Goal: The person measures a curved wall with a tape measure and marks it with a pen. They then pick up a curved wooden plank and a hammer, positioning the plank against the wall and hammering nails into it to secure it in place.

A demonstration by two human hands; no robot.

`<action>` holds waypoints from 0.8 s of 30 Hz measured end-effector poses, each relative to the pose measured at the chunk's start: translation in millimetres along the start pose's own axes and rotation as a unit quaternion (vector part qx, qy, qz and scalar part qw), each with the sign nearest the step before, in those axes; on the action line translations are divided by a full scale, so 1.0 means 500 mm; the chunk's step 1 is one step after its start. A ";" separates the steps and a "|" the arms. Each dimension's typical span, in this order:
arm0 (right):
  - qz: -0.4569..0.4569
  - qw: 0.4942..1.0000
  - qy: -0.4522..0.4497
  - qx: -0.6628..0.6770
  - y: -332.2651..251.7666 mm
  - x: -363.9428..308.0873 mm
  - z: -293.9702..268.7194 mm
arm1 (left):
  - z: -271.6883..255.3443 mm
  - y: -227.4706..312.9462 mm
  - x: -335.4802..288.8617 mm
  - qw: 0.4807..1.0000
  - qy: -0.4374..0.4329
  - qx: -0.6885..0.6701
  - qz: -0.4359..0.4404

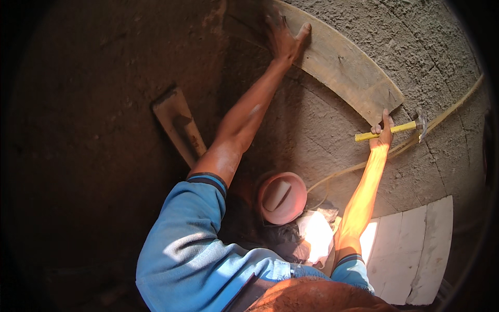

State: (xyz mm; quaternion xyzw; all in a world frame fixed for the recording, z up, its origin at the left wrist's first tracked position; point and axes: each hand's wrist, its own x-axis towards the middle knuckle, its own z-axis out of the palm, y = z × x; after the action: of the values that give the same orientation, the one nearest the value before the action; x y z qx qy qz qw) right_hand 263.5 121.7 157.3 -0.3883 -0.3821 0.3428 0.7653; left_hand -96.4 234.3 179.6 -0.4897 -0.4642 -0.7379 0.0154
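A long wooden board [348, 65] lies across the rough cement surface at the top of the head view. It looks curved through the fisheye lens. My left hand [287, 42] presses on the board's left part, thumb and fingers spread; some fingertips fade into shadow. At the board's right end, my right hand [382, 136] grips a hammer [403, 128] by its yellow handle, the metal head pointing right. One finger of that hand stretches up against or very close to the board's corner.
A wooden hand float [179, 125] lies left of my left forearm. Below the board stands a pink bucket [300, 195] with a pale flat piece inside. A yellowish cord [442, 118] runs from the bucket toward the upper right. White panels [416, 249] and a white bag [314, 234] are near my right arm.
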 end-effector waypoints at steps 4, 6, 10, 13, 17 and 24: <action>0.001 1.000 0.015 -0.010 -0.012 -0.014 0.017 | 0.011 -0.019 0.016 0.998 0.024 0.052 0.007; -0.005 0.999 0.031 -0.020 -0.016 -0.017 0.020 | 0.006 -0.024 0.020 0.996 0.035 0.073 0.036; -0.007 0.997 0.060 -0.045 -0.015 -0.023 0.025 | 0.005 -0.022 0.021 0.994 0.048 0.089 0.034; -0.029 0.997 0.062 -0.045 -0.015 -0.022 0.041 | 0.014 -0.021 0.035 0.994 0.066 0.077 0.040; -0.037 0.997 0.043 -0.046 -0.010 -0.005 0.014 | 0.023 -0.015 0.016 0.998 0.040 0.053 -0.004; -0.020 0.999 0.031 -0.034 -0.011 -0.012 0.024 | 0.032 -0.025 0.008 0.954 0.086 0.287 0.024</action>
State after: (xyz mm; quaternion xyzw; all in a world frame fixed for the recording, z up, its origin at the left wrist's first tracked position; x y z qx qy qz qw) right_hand 251.7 118.2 164.7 -0.4171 -0.3774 0.3020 0.7696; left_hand -93.3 254.2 175.3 -0.4101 -0.6415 -0.6123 0.2131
